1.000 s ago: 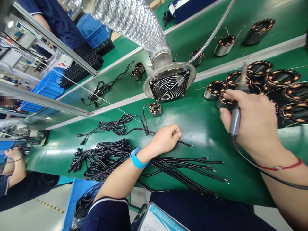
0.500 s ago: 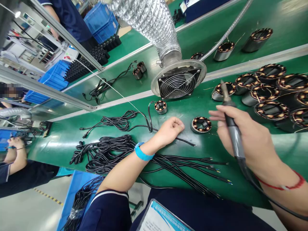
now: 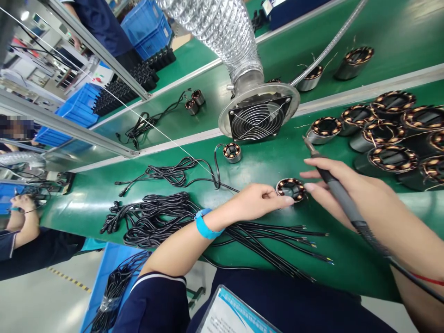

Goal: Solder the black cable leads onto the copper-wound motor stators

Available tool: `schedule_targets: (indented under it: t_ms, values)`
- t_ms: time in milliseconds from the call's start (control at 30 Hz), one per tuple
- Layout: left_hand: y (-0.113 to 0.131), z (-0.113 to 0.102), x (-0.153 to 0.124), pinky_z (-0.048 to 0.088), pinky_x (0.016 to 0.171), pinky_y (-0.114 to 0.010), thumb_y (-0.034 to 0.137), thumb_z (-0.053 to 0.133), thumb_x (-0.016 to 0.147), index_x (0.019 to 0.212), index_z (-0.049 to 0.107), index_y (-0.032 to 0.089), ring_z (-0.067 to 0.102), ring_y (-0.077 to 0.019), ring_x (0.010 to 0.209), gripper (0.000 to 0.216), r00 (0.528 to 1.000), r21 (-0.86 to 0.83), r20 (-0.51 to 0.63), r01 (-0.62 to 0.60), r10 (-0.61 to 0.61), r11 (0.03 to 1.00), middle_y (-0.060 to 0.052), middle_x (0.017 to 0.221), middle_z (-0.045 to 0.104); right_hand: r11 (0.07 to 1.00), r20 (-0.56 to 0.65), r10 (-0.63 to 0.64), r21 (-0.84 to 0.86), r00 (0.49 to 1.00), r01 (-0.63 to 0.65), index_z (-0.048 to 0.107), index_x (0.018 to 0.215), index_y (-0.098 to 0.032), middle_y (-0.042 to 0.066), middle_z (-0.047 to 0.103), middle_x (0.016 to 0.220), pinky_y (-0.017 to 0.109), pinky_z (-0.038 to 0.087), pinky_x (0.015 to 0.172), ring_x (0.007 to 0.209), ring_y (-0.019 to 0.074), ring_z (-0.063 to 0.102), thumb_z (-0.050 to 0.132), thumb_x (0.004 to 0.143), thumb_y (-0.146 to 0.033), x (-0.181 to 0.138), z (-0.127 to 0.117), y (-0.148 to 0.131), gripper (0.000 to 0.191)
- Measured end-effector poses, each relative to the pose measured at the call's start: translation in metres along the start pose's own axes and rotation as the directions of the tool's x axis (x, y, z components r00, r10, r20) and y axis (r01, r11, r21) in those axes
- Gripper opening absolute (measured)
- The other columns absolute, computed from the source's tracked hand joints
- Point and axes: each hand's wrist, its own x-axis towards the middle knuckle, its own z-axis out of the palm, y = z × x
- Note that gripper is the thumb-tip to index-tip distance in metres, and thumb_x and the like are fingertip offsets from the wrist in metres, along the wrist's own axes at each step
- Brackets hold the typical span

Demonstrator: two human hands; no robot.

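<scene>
A small copper-wound stator (image 3: 290, 188) lies on the green bench in front of me. My left hand (image 3: 258, 202), with a blue band on its wrist, reaches to it, and its fingertips touch the stator's left side. My right hand (image 3: 350, 192) is closed round a grey soldering iron (image 3: 338, 194) whose tip points up and left, above the stator. Its free fingers stretch toward the stator's right side. Black cables with stripped ends (image 3: 277, 240) lie just below both hands.
A fume fan on a foil duct (image 3: 258, 118) stands behind the stator. Several larger stators (image 3: 388, 134) crowd the right. Bundles of black cable (image 3: 152, 222) lie at left, and another small stator (image 3: 232, 152) sits near the fan. A co-worker's arm (image 3: 21, 222) shows at far left.
A small stator came to rest in front of me. My left hand slid right onto it. My right hand lowered and tilted the soldering iron, its fingers closing in on the stator.
</scene>
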Motion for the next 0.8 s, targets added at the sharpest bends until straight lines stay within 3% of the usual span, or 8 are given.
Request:
schedule_targets:
  t_ms: [67, 133, 233, 400, 500, 600, 700, 800]
  values:
    - [0.001, -0.001, -0.003, 0.027, 0.056, -0.026, 0.051, 0.072, 0.081, 0.065, 0.049, 0.019, 0.036, -0.0080, 0.057, 0.043, 0.999, 0.017, 0.049, 0.001, -0.002, 1.000, 0.007, 0.060, 0.043, 0.999, -0.051, -0.030, -0.038, 0.998, 0.028, 0.055, 0.132, -0.025, 0.005, 0.077, 0.096, 0.030, 0.059, 0.061, 0.073, 0.0215, 0.074, 0.052, 0.094, -0.031, -0.001, -0.002, 0.000, 0.038]
    - [0.003, -0.006, -0.004, 0.029, 0.057, -0.025, 0.042, 0.070, 0.084, 0.065, 0.051, 0.018, 0.037, -0.0080, 0.058, 0.036, 0.997, 0.038, 0.075, 0.013, -0.016, 0.999, 0.006, 0.059, 0.045, 0.996, -0.049, -0.088, -0.037, 0.995, 0.086, 0.054, 0.134, -0.024, 0.007, 0.076, 0.106, 0.032, 0.061, 0.070, 0.085, 0.0230, 0.075, 0.049, 0.091, -0.023, -0.003, 0.001, 0.003, 0.042]
    - [0.009, -0.020, -0.006, 0.037, 0.064, -0.023, 0.026, 0.066, 0.087, 0.069, 0.061, 0.016, 0.045, -0.0084, 0.063, 0.021, 0.993, 0.031, 0.112, 0.030, -0.034, 0.999, 0.004, 0.063, 0.055, 0.983, 0.058, -0.147, 0.118, 0.987, 0.140, 0.049, 0.141, -0.023, 0.010, 0.069, 0.122, 0.037, 0.062, 0.082, 0.104, 0.0243, 0.072, 0.046, 0.088, -0.018, -0.005, 0.010, 0.005, 0.053]
    - [0.011, -0.039, -0.002, 0.044, 0.073, -0.023, 0.010, 0.065, 0.084, 0.069, 0.069, 0.014, 0.052, -0.0083, 0.067, 0.016, 0.973, -0.116, 0.218, 0.101, -0.074, 0.988, 0.002, 0.068, 0.066, 0.951, 0.199, -0.253, 0.230, 0.947, 0.206, 0.046, 0.147, -0.024, 0.009, 0.067, 0.107, 0.034, 0.060, 0.070, 0.089, 0.0218, 0.069, 0.050, 0.094, -0.024, -0.003, 0.018, 0.001, 0.053]
    - [0.008, -0.034, 0.005, 0.043, 0.071, -0.023, 0.009, 0.066, 0.082, 0.066, 0.068, 0.013, 0.052, -0.0079, 0.065, 0.017, 0.985, -0.281, 0.156, 0.112, -0.070, 0.953, 0.002, 0.065, 0.063, 0.954, 0.153, -0.269, 0.177, 0.951, 0.241, 0.051, 0.140, -0.021, 0.008, 0.065, 0.098, 0.032, 0.056, 0.067, 0.084, 0.0215, 0.066, 0.052, 0.097, -0.031, 0.000, 0.020, -0.003, 0.044]
    - [0.006, -0.023, 0.012, 0.041, 0.067, -0.022, 0.014, 0.065, 0.086, 0.066, 0.066, 0.013, 0.050, -0.0069, 0.064, 0.020, 0.999, -0.409, 0.032, 0.040, -0.030, 0.912, 0.001, 0.066, 0.061, 0.960, 0.064, -0.276, 0.061, 0.959, 0.272, 0.056, 0.129, -0.019, 0.009, 0.065, 0.095, 0.034, 0.054, 0.069, 0.082, 0.0229, 0.063, 0.051, 0.099, -0.037, 0.001, 0.024, -0.003, 0.035]
    - [0.005, -0.018, 0.014, 0.036, 0.061, -0.021, 0.020, 0.062, 0.091, 0.075, 0.066, 0.013, 0.045, -0.0053, 0.059, 0.018, 0.998, -0.413, -0.067, -0.018, -0.010, 0.911, 0.003, 0.067, 0.057, 0.966, 0.034, -0.255, -0.036, 0.966, 0.256, 0.056, 0.127, -0.018, 0.010, 0.066, 0.097, 0.037, 0.054, 0.072, 0.084, 0.0251, 0.063, 0.052, 0.098, -0.040, 0.001, 0.028, 0.001, 0.036]
    - [0.004, -0.021, 0.012, 0.031, 0.057, -0.021, 0.028, 0.062, 0.093, 0.076, 0.061, 0.014, 0.039, -0.0050, 0.055, 0.022, 0.998, -0.351, -0.064, -0.010, -0.013, 0.936, 0.005, 0.066, 0.054, 0.972, 0.024, -0.225, -0.057, 0.974, 0.226, 0.055, 0.130, -0.017, 0.012, 0.067, 0.100, 0.040, 0.055, 0.073, 0.088, 0.0276, 0.065, 0.054, 0.097, -0.043, 0.000, 0.030, 0.004, 0.041]
